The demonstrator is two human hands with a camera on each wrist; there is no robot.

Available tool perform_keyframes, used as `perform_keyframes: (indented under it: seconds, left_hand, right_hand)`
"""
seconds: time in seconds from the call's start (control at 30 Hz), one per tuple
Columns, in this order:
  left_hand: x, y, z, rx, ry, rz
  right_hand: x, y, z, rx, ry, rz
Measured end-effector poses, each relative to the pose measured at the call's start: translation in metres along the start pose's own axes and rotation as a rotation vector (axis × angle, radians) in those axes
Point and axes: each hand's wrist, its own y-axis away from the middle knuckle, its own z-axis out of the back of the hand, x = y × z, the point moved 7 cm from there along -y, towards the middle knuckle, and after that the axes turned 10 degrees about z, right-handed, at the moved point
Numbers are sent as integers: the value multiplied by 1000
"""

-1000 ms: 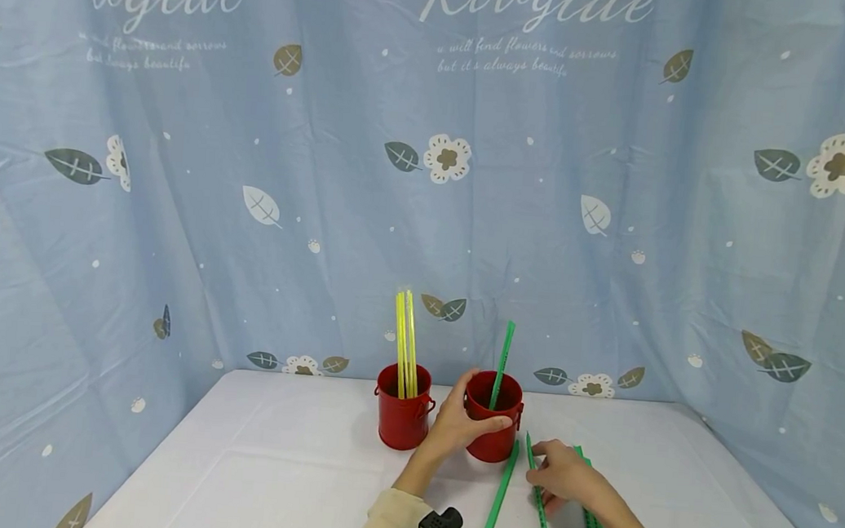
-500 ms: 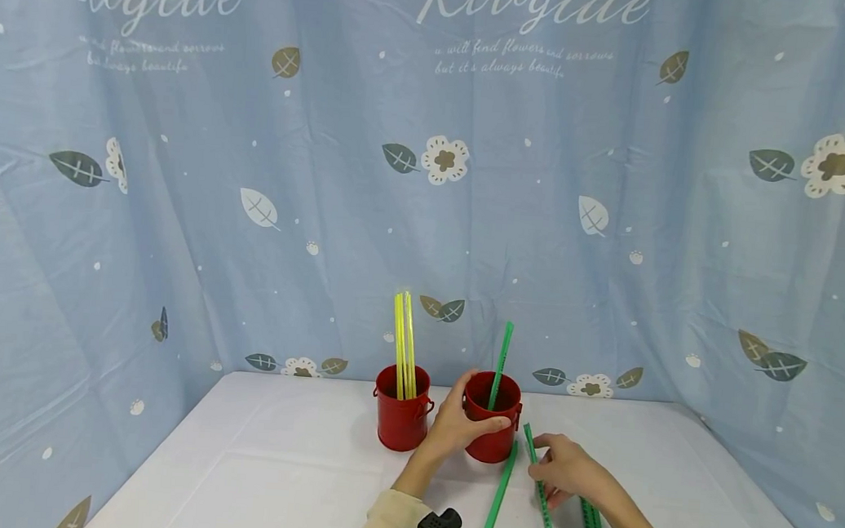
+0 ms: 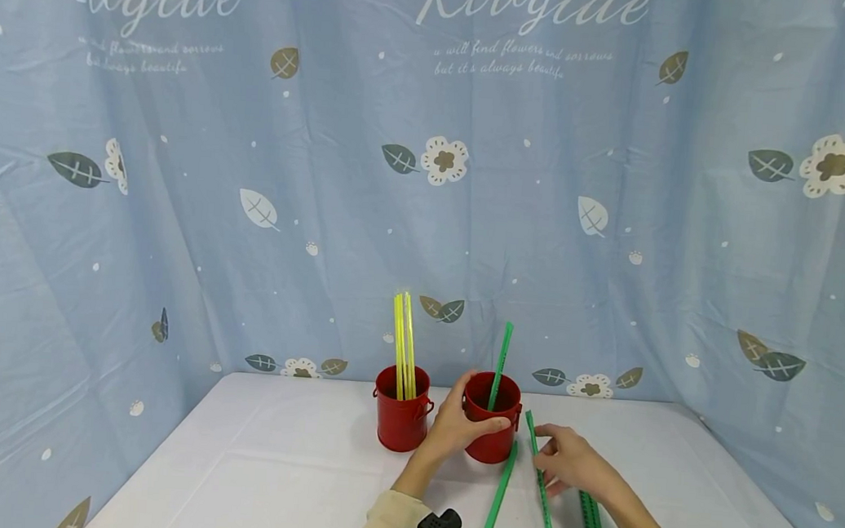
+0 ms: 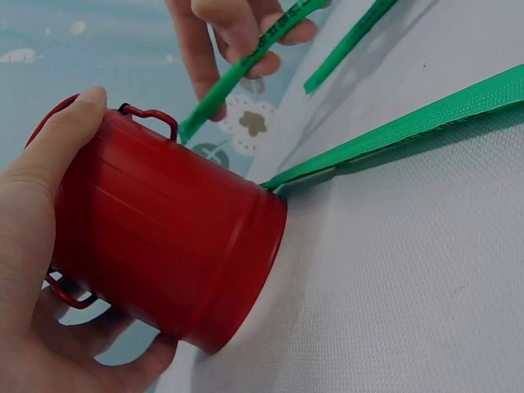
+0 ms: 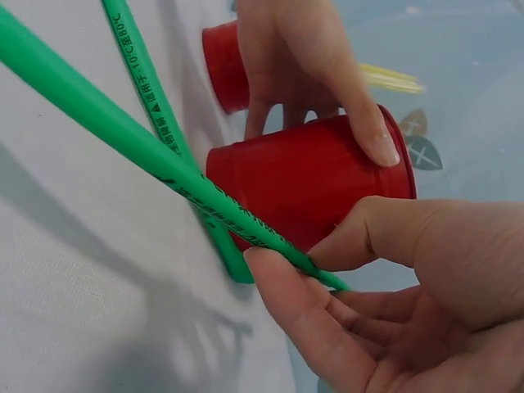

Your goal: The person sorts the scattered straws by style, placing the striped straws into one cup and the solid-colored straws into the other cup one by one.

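My left hand (image 3: 455, 423) grips a small red metal bucket (image 3: 492, 442) by its side, thumb near the rim in the left wrist view. One green wrapped straw (image 3: 502, 359) stands in that bucket, leaning slightly right. To the right, my right hand (image 3: 576, 463) pinches another green straw (image 5: 188, 184), printed with dark lettering, between thumb and fingers. This straw's far end is raised beside the bucket, as the left wrist view shows. Between the hands a further green straw (image 3: 498, 498) lies on the table, its far end by the bucket's base.
A second red bucket (image 3: 402, 422) holding several yellow straws (image 3: 405, 345) stands left of the gripped one. More green straws (image 3: 591, 525) lie partly beneath my right forearm. The white-covered table (image 3: 268, 466) ends at a blue printed curtain (image 3: 326, 167).
My right hand has lifted its straw and moved slightly away from me, bringing the far end up toward the bucket's rim in the head view. The left hand keeps its hold in place.
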Motion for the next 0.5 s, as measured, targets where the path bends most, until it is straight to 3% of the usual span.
perform_keyframes:
  seconds: [0.23,0.5]
  left_hand:
    - [-16,10,3,16,22,-6]
    - [-29,20,6,48,23,-7]
  right_hand:
    - [3,-2,7,-54,-23,20]
    - [11,-7,15,-132,-51,123]
